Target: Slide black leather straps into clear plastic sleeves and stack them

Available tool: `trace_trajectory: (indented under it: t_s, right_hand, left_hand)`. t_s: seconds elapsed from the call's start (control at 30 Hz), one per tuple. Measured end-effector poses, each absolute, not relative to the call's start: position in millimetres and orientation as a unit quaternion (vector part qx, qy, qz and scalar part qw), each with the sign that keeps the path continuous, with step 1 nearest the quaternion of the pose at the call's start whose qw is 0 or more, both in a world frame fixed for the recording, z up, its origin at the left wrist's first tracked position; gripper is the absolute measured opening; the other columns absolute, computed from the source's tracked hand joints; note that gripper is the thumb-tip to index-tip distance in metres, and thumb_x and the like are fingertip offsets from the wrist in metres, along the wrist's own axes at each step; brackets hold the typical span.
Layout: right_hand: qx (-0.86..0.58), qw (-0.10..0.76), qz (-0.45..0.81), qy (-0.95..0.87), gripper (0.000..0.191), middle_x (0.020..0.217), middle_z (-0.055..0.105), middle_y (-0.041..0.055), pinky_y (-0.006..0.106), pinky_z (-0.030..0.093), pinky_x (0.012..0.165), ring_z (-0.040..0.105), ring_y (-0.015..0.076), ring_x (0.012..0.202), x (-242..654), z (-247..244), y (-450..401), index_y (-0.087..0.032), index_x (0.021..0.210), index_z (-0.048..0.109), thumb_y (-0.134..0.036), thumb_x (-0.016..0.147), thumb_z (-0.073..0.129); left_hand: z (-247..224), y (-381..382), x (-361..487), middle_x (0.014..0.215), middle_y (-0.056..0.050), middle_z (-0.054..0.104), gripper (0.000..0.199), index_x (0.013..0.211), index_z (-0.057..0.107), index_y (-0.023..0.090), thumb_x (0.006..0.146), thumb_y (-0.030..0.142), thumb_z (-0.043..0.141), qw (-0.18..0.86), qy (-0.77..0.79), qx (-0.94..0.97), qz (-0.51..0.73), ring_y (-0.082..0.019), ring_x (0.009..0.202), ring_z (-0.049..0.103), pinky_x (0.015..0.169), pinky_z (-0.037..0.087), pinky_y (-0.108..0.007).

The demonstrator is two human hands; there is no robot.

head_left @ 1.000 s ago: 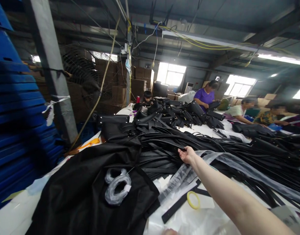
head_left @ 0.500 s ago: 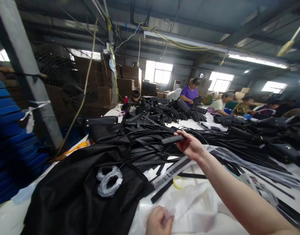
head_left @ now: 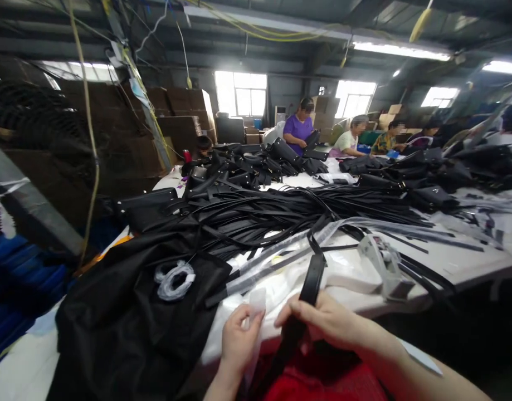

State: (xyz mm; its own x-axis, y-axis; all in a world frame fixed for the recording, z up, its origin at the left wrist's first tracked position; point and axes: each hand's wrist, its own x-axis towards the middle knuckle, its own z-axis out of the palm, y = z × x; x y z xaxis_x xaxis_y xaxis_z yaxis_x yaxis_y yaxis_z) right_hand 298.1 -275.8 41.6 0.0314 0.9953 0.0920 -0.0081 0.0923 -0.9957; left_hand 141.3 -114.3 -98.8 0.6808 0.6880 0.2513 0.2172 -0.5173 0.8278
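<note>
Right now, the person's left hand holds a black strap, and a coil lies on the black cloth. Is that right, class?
Not the left hand: the head view shows the right hand holding the black strap. The coil does lie on the black cloth.

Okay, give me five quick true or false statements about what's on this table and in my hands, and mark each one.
1. The right hand holds a black strap. True.
2. The left hand grips scissors. False: it pinches clear plastic.
3. The clear coil lies on black fabric. True.
4. The grey device stands left of the coil. False: it stands to the right.
5. The heaped straps are black. True.
</note>
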Motion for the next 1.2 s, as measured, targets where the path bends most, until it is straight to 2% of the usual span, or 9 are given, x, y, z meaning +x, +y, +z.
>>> trace_trajectory:
  t_s: [0.07,0.23,0.37,0.47,0.57,0.77,0.87,1.2]
  right_hand:
    - [-0.518,0.562,0.476,-0.434,0.05,0.073,0.07,0.004,0.021,0.05,0.048,0.062,0.0121,0.052,313.2,17.3,-285.2,-0.017,0.095,0.074,-0.063,0.086,0.057]
    - [-0.581,0.623,0.346,-0.393,0.024,0.079,0.073,0.0045,0.023,0.053,0.06,0.064,0.0136,0.062,339.5,-11.4,-312.0,-0.019,0.088,0.076,-0.042,0.08,0.075]
    - [-0.6,0.615,0.333,-0.388,0.022,0.09,0.074,0.0064,0.029,0.055,0.068,0.066,0.0174,0.071,344.3,-18.7,-319.2,-0.021,0.094,0.076,-0.037,0.08,0.074]
    - [-0.585,0.629,0.337,-0.385,0.021,0.1,0.075,0.0068,0.034,0.055,0.082,0.068,0.0223,0.089,344.8,-24.3,-317.9,-0.022,0.095,0.076,-0.034,0.079,0.072]
    - [-0.541,0.684,0.339,-0.354,0.017,0.096,0.076,0.0062,0.035,0.053,0.09,0.067,0.0252,0.1,347.4,-27.6,-318.3,-0.022,0.09,0.077,-0.026,0.076,0.069]
    - [-0.461,0.773,0.329,-0.285,0.02,0.091,0.075,0.0041,0.034,0.056,0.087,0.071,0.0225,0.09,354.7,-28.3,-329.7,-0.022,0.09,0.076,-0.016,0.075,0.064]
    - [-0.448,0.78,0.334,-0.282,0.021,0.089,0.075,0.0043,0.034,0.058,0.085,0.071,0.0233,0.088,355.6,-28.4,-333.0,-0.022,0.091,0.075,-0.016,0.073,0.065]
    - [-0.444,0.776,0.357,-0.27,0.022,0.085,0.076,0.0026,0.033,0.06,0.08,0.072,0.022,0.084,349.8,-22.3,-329.9,-0.024,0.086,0.076,-0.016,0.07,0.063]
  left_hand:
    - [-81.0,-121.5,126.6,0.072,-0.004,0.066,0.023,0.069,0.066,0.02,0.083,0.038,0.062,0.402,0.293,0.801,0.334,-0.023,0.073,0.063,0.071,0.049,-0.033]
    - [-48.1,-131.7,88.0,0.08,-0.006,0.072,0.014,0.075,0.074,0.018,0.079,0.03,0.069,0.419,0.255,0.803,0.338,-0.02,0.077,0.067,0.074,0.05,-0.028]
    - [-35.2,-138.4,66.0,0.081,-0.006,0.071,0.012,0.073,0.074,0.016,0.079,0.026,0.07,0.415,0.255,0.817,0.31,-0.018,0.077,0.066,0.072,0.049,-0.026]
    - [-29.2,-145.3,60.7,0.077,-0.004,0.07,0.01,0.071,0.073,0.016,0.078,0.022,0.07,0.415,0.229,0.837,0.272,-0.016,0.073,0.064,0.068,0.048,-0.024]
    - [-27.5,-152.4,63.4,0.076,-0.003,0.07,0.007,0.075,0.074,0.017,0.078,0.018,0.068,0.428,0.201,0.85,0.231,-0.015,0.071,0.064,0.067,0.047,-0.023]
    - [-36.4,-157.2,70.9,0.078,-0.005,0.073,0.009,0.077,0.074,0.016,0.078,0.017,0.066,0.456,0.182,0.849,0.195,-0.017,0.075,0.066,0.073,0.049,-0.026]
    - [-40.3,-156.7,72.3,0.082,-0.005,0.074,0.008,0.077,0.073,0.016,0.078,0.018,0.066,0.471,0.168,0.845,0.188,-0.017,0.079,0.067,0.078,0.049,-0.026]
    - [-43.4,-154.4,78.4,0.079,-0.003,0.069,0.006,0.075,0.068,0.015,0.078,0.016,0.063,0.472,0.146,0.857,0.144,-0.015,0.076,0.062,0.072,0.046,-0.023]
